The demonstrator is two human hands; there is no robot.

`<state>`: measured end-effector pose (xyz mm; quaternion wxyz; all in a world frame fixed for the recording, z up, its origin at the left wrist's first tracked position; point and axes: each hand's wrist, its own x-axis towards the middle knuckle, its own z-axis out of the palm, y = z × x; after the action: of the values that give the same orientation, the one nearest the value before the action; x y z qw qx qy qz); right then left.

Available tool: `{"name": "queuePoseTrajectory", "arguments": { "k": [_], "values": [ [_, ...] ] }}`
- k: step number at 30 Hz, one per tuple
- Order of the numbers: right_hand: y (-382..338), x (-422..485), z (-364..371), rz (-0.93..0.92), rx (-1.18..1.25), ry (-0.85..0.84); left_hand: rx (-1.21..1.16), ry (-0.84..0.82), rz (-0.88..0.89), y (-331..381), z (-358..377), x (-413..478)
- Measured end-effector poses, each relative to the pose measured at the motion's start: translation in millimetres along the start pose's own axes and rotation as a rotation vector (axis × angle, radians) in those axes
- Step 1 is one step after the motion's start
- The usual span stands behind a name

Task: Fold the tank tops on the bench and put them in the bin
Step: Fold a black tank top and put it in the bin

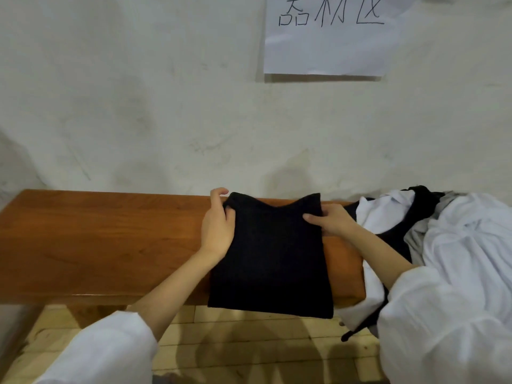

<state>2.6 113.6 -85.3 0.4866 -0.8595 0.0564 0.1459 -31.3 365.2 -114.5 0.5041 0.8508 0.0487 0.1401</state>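
Nearest the camera, white sleeves point(102, 353) are seen on both forearms, above a floor point(235, 342) of pale wooden boards.

A black tank top point(271, 259), folded to a narrow panel, is laid across the brown wooden tabletop point(97, 239). Its lower edge hangs over the near edge of the tabletop. Its upper edge, dipped in the middle, reaches the far edge by the wall.

The upper left corner of the tank top is pinched by the left hand point(217, 227). The thumb is pressed on the front of the cloth, and the fingers point(214, 196) are curled round behind it. The right edge is gripped by the right hand point(331, 221): the thumb is laid flat on the front and the other fingers are tucked behind the cloth.

Just right of the tank top, a heap of garments point(457, 239) in white, black and grey is piled on the tabletop, unfolded. Part of it spills over the near edge, and a black strap point(360, 328) dangles toward the floor.

Behind the tabletop a rough whitish wall point(138, 106) is noted. A sheet of paper point(324, 37) with handwritten characters is fixed high on it.
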Motion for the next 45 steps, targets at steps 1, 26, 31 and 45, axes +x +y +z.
{"name": "queuePoseTrajectory", "arguments": {
  "k": [1, 26, 31, 45],
  "values": [
    [2, 5, 8, 0.001, -0.032, 0.042, 0.021, -0.028, -0.058, -5, 3, 6],
    [35, -41, 92, -0.229, -0.915, 0.07, 0.882, -0.44, 0.21, -21, 22, -57],
    [26, -63, 71, -0.209, -0.619, 0.195, 0.511, -0.216, 0.056, -15, -5, -61],
    [45, -86, 53, 0.227, -0.24, 0.264, 0.469, -0.244, -0.238, 3, -27, -79]
  ]
}}
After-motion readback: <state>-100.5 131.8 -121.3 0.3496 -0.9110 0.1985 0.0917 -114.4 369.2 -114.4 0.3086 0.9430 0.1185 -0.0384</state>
